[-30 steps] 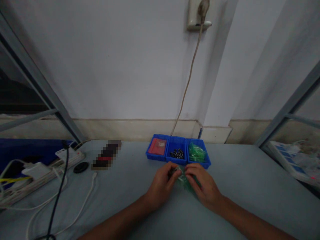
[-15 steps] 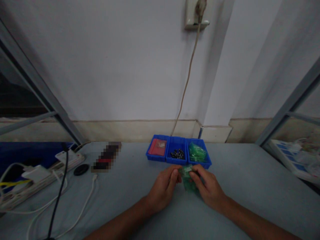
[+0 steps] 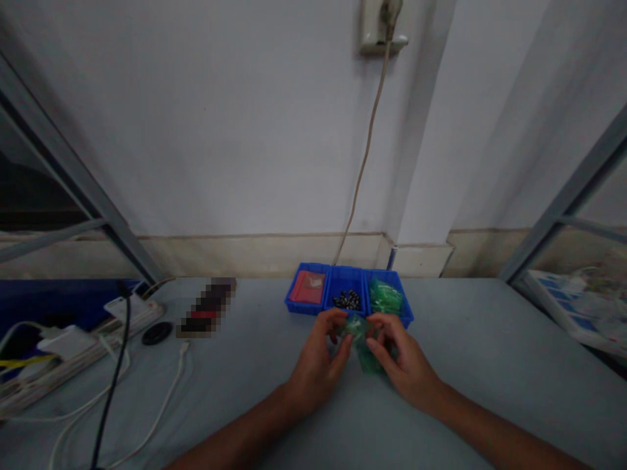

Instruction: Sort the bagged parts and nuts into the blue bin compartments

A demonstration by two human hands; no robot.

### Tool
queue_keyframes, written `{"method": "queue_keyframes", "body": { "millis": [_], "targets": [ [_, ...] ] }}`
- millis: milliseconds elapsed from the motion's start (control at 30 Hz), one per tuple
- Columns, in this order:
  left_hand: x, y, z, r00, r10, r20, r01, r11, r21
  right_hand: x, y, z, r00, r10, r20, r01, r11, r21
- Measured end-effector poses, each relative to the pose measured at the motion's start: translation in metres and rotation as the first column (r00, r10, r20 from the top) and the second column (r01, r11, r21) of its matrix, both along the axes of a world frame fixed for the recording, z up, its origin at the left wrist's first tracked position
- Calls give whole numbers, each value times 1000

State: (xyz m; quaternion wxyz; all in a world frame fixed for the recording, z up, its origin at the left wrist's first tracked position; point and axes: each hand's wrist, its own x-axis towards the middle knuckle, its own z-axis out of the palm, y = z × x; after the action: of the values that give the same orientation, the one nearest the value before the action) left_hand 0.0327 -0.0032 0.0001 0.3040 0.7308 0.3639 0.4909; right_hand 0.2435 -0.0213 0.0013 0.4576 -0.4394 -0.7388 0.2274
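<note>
Both hands pinch the green bag [image 3: 361, 336], just in front of the blue trays [image 3: 306, 308].
I see the left hand [image 3: 316, 365] has moved up to its top edge; the right hand [image 3: 404, 362] grips its side, and the bag is raised slightly.

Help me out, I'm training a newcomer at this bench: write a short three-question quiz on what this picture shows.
1. True or false: the middle blue bin holds folded paper.
2. What do the left hand and the right hand hold between them? A a screwdriver; B a small green bag; C a roll of tape.
3. How many blue bins stand in the row on the table?
Key: 1 false, it holds small dark parts. 2 B. 3 three.
</note>
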Motion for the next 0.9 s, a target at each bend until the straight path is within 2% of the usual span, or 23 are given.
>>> {"method": "queue_keyframes", "body": {
  "millis": [300,433,533,733,900],
  "targets": [
    [-2,-1,0,997,-55,-61,54,998,-7,0,3,-8,998,19,-58,-19,1000,6],
    [-2,-1,0,995,-79,-59,79,997,-4,1,2,-3,998,60,13,-61,998,26],
    [-2,-1,2,995,-73,-72,73,997,-11,1,2,1,998,43,44,-45,998,34],
    [-3,0,0,996,-56,-63,56,998,5,0,3,-4,998,8,-69,-9,1000,-16],
    [-2,1,0,998,-21,-52,23,999,43,2,4,-7,1000,-13,-27,12,1000,-13]
  ]
}}
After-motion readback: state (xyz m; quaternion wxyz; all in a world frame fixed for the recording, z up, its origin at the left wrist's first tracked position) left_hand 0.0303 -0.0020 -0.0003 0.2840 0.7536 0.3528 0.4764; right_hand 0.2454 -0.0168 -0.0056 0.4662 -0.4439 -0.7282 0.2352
